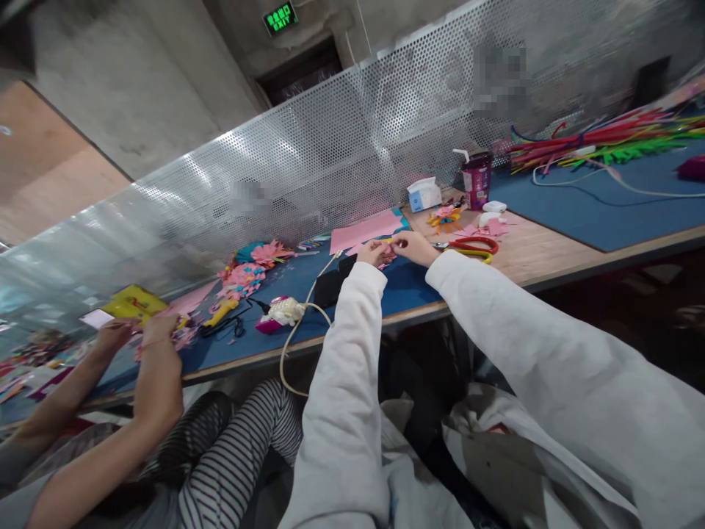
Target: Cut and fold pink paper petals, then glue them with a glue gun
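My left hand (373,252) and my right hand (412,247) meet over the blue mat (407,286) on the table, both in white sleeves. Their fingers are pinched together around a small pink paper piece (388,256). A pink paper sheet (366,230) lies just behind them. Red-handled scissors (472,246) lie right of my right hand.
A person at my left works with both hands (144,330) near a yellow packet (135,302). Paper flowers (250,273), a glue gun (280,311) with a cord, a tissue box (424,194), a purple cup (476,180) and coloured strips (606,139) line the perforated metal screen (330,154).
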`<act>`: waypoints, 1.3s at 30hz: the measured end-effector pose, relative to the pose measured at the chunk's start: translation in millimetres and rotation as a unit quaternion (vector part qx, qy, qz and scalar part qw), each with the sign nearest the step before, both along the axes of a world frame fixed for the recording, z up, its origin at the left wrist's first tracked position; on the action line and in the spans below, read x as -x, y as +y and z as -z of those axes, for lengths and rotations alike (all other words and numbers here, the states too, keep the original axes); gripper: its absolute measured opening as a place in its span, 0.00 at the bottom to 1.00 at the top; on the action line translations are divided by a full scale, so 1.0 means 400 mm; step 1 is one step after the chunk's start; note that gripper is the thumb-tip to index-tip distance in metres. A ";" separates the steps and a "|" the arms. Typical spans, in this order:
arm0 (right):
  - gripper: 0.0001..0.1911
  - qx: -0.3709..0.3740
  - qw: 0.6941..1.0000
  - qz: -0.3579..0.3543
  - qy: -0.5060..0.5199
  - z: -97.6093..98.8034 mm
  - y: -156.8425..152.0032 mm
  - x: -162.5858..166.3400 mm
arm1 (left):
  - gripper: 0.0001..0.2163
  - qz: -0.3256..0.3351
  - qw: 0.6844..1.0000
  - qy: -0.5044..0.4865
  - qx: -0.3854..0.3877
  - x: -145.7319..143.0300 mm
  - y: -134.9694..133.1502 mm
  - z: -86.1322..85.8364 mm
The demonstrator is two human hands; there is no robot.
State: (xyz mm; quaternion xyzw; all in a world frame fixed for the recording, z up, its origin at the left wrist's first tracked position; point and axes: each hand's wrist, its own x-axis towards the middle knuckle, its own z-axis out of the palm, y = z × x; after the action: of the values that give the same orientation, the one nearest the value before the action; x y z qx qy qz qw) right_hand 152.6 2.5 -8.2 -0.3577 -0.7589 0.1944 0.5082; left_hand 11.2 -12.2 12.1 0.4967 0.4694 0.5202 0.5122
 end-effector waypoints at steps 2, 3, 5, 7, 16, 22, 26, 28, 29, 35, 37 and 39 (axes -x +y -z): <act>0.05 -0.016 1.000 0.003 -0.011 0.002 0.001 0.000 | 0.13 0.003 1.000 0.001 0.002 0.003 0.004 0.004; 0.05 -0.025 0.999 0.005 -0.020 0.002 0.000 0.000 | 0.14 0.003 1.000 0.001 0.003 0.005 0.006 0.006; 0.05 -0.045 0.998 0.011 -0.041 0.002 0.000 0.000 | 0.14 0.003 1.000 0.001 0.002 0.007 0.009 0.009; 0.05 -0.066 0.996 0.021 -0.059 0.002 -0.001 -0.001 | 0.14 0.008 1.000 0.002 -0.002 0.008 0.011 0.011; 0.07 -0.089 0.994 0.031 -0.061 0.006 0.005 0.001 | 0.09 -0.007 1.000 0.002 -0.009 -0.001 0.007 0.002; 0.07 -0.082 0.995 0.030 -0.046 0.009 0.007 0.002 | 0.09 -0.011 1.000 0.002 -0.013 0.000 0.010 0.005; 0.08 -0.080 0.996 0.024 -0.045 0.010 0.008 0.001 | 0.10 -0.011 1.000 0.000 -0.015 0.002 0.010 0.004; 0.08 -0.077 0.996 0.024 -0.046 0.009 0.008 0.001 | 0.10 -0.012 1.000 0.001 -0.013 0.001 0.007 0.001; 0.08 -0.075 0.996 0.026 -0.046 0.009 0.007 0.001 | 0.09 -0.012 1.000 0.002 -0.012 0.001 0.005 -0.001; 0.08 -0.051 0.998 0.030 -0.034 0.002 -0.004 0.003 | 0.10 -0.008 1.000 0.000 -0.016 0.002 0.007 0.000; 0.08 -0.035 0.999 0.028 -0.021 -0.004 -0.011 0.002 | 0.12 -0.006 1.000 -0.002 -0.021 0.004 0.015 0.006; 0.08 -0.007 1.000 0.017 -0.002 -0.012 -0.020 0.000 | 0.12 -0.008 1.000 -0.002 -0.027 0.007 0.026 0.015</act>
State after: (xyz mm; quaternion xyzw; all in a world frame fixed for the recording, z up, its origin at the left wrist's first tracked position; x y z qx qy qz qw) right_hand 152.4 -5.4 -3.4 -0.3675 -0.7548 0.1802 0.5127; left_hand 8.5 -1.9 6.2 0.5057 0.4579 0.5380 0.4951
